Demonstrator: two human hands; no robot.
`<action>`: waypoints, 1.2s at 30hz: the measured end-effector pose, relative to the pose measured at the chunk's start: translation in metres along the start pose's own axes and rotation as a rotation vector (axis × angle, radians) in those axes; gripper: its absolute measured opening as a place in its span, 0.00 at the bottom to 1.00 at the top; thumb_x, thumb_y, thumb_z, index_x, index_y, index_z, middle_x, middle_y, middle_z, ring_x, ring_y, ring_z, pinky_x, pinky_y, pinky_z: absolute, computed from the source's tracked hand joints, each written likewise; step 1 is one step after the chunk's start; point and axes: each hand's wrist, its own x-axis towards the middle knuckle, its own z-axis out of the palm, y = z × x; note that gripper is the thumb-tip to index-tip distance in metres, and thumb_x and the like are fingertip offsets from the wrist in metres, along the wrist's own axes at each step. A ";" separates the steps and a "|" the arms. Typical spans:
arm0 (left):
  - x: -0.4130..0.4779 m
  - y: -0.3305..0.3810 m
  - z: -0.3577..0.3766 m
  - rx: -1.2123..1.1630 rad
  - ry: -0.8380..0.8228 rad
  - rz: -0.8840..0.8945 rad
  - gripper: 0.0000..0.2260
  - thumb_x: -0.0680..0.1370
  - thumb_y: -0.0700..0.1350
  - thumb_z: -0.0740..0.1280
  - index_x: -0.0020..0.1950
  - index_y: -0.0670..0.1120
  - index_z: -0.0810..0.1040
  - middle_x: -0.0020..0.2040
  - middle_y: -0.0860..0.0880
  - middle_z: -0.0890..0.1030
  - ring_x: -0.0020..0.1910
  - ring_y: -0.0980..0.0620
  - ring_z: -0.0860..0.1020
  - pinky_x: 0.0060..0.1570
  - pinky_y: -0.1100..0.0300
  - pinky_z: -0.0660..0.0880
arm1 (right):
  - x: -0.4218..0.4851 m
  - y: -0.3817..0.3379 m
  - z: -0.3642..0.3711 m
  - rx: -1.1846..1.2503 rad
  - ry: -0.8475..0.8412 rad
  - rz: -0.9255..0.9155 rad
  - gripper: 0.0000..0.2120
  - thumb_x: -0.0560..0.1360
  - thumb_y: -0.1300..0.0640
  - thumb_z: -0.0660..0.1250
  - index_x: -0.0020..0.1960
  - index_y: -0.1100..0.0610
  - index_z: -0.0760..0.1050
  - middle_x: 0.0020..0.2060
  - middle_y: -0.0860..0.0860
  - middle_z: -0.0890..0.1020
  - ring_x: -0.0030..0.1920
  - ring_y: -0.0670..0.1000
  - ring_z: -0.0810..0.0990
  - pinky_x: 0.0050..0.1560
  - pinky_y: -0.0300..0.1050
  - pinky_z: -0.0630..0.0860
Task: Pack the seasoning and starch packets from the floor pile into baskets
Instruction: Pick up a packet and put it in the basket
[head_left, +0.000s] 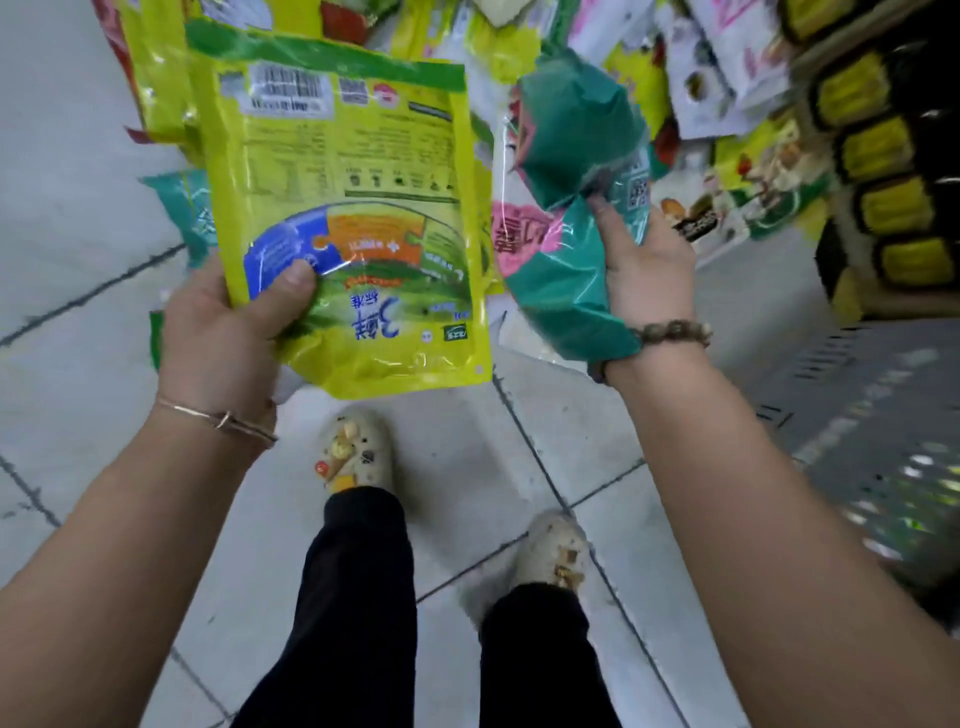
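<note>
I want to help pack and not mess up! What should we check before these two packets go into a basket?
1. The left hand grips the flat yellow plastic packet, thumb on top: ok.
2. The right hand holds the crumpled teal plastic packet: ok.
3. Teal packet unbroken: cannot tell, it is folded over.
4. Basket in sight: cannot tell; the grey slotted surface at right is blurred.
5. All of the floor pile of packets used up: not ok, many remain.
</note>
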 end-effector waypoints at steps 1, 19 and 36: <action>-0.006 0.005 0.015 0.012 -0.037 0.019 0.11 0.76 0.36 0.66 0.42 0.50 0.84 0.39 0.54 0.85 0.40 0.54 0.82 0.43 0.55 0.81 | -0.003 -0.001 -0.019 0.010 0.033 0.007 0.09 0.77 0.57 0.65 0.52 0.62 0.77 0.43 0.48 0.77 0.29 0.32 0.73 0.34 0.24 0.66; -0.219 -0.013 0.243 0.076 -0.630 0.056 0.09 0.70 0.38 0.69 0.38 0.51 0.85 0.35 0.53 0.84 0.34 0.56 0.82 0.32 0.62 0.78 | -0.130 0.094 -0.339 0.206 0.621 0.239 0.12 0.78 0.53 0.63 0.36 0.51 0.69 0.33 0.40 0.73 0.24 0.29 0.71 0.29 0.22 0.64; -0.287 -0.107 0.362 0.899 -0.785 0.731 0.10 0.74 0.45 0.65 0.53 0.43 0.78 0.40 0.52 0.76 0.34 0.61 0.70 0.38 0.68 0.66 | -0.135 0.240 -0.406 -0.074 0.838 0.520 0.11 0.78 0.53 0.60 0.55 0.58 0.76 0.49 0.53 0.81 0.48 0.53 0.78 0.37 0.37 0.65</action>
